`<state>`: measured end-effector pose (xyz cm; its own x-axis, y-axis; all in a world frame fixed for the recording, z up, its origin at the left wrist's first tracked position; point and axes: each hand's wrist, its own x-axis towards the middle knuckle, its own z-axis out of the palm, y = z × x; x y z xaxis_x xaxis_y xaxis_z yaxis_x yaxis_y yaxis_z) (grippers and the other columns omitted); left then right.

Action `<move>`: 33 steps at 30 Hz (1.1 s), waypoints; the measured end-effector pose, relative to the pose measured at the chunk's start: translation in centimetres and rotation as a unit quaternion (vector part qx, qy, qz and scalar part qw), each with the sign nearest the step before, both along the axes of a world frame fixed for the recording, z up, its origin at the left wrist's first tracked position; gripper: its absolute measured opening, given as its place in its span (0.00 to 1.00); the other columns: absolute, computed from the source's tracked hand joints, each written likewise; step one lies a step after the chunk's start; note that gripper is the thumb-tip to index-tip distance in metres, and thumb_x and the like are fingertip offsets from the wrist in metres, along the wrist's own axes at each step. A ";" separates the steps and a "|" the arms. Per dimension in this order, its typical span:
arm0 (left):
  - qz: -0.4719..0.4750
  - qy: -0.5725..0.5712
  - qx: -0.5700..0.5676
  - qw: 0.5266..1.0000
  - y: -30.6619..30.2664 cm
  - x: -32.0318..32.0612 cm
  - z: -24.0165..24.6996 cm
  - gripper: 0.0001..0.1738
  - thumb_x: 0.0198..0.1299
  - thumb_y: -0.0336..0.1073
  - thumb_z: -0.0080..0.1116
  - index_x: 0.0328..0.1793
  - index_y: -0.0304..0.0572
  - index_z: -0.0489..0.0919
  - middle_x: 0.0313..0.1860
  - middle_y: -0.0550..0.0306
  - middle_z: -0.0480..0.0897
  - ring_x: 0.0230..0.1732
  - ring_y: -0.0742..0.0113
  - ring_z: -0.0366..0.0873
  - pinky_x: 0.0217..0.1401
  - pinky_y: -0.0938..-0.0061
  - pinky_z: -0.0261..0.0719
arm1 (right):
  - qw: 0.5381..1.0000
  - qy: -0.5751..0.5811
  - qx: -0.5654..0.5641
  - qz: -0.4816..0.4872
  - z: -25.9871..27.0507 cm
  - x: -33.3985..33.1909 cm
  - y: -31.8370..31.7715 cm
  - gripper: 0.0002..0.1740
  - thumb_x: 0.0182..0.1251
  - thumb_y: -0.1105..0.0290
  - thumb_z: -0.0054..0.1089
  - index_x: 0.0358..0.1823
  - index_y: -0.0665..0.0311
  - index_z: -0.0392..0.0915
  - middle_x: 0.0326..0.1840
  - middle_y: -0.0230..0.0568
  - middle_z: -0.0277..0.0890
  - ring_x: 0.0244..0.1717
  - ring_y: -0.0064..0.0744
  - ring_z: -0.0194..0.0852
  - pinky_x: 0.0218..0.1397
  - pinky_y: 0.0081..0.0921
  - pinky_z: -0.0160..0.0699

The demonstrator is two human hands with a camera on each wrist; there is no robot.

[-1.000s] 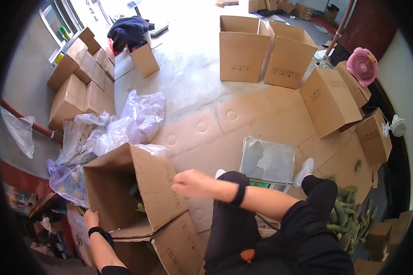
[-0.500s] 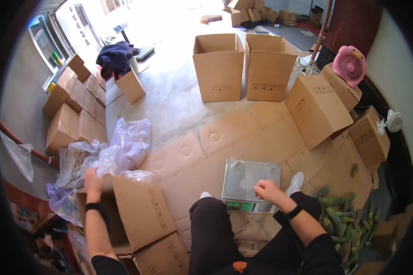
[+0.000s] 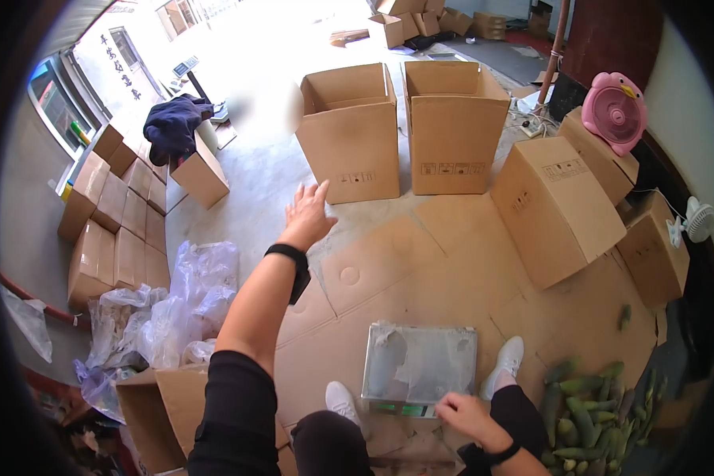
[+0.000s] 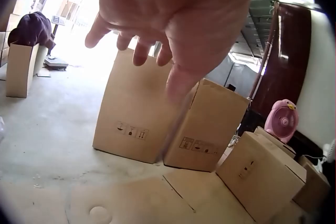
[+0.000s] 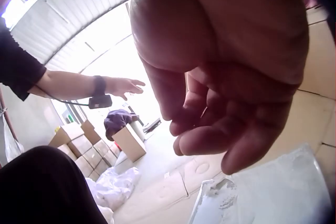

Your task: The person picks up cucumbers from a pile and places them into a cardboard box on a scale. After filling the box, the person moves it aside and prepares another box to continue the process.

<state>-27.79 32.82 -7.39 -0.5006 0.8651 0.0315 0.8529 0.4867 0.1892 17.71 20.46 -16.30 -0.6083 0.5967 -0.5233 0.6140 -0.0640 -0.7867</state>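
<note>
My left hand is stretched out ahead with its fingers spread, holding nothing. In the head view it overlaps the lower left corner of an open-topped cardboard box; a second open box stands right beside that one. In the left wrist view the fingers hang in front of the same box. My right hand hangs with loosely curled fingers, nothing in them, near the front edge of a platform scale with a lit green display. The right wrist view shows the curled right hand above the scale's plate.
Green cucumber-like vegetables lie piled at right. Plastic bags and another open carton are at left. Stacked cartons line the left wall. A tilted carton and a pink fan stand at right.
My left hand has left the carton at lower left and reached forward and right toward the upright boxes. My right hand swung from near that carton to the scale. The view has tilted up.
</note>
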 end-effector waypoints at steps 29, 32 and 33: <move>-0.108 0.189 0.098 0.971 16.6 -9.3 -6.7 0.08 0.47 0.39 0.62 0.32 0.47 0.83 0.36 0.54 0.83 0.43 0.53 0.80 0.44 0.59 0.79 | 0.998 0.008 -0.035 -0.061 5.2 -1.1 8.2 0.07 0.63 0.71 0.58 0.38 0.68 0.77 0.34 0.46 0.77 0.36 0.40 0.77 0.39 0.28 0.73; -0.086 0.158 0.158 0.971 12.7 -6.9 -3.8 0.09 0.46 0.39 0.63 0.33 0.46 0.84 0.36 0.54 0.83 0.43 0.53 0.80 0.44 0.58 0.79 | 0.996 0.004 -0.036 -0.076 6.3 -1.0 7.5 0.08 0.62 0.68 0.59 0.37 0.66 0.78 0.30 0.44 0.78 0.34 0.35 0.79 0.39 0.28 0.75; -0.081 0.136 0.149 0.976 11.4 -6.9 -2.8 0.09 0.45 0.39 0.64 0.34 0.46 0.83 0.35 0.55 0.83 0.41 0.53 0.81 0.42 0.59 0.79 | 0.996 -0.007 -0.022 -0.088 6.4 -0.9 6.8 0.09 0.60 0.66 0.61 0.34 0.65 0.79 0.28 0.43 0.79 0.31 0.33 0.80 0.37 0.26 0.76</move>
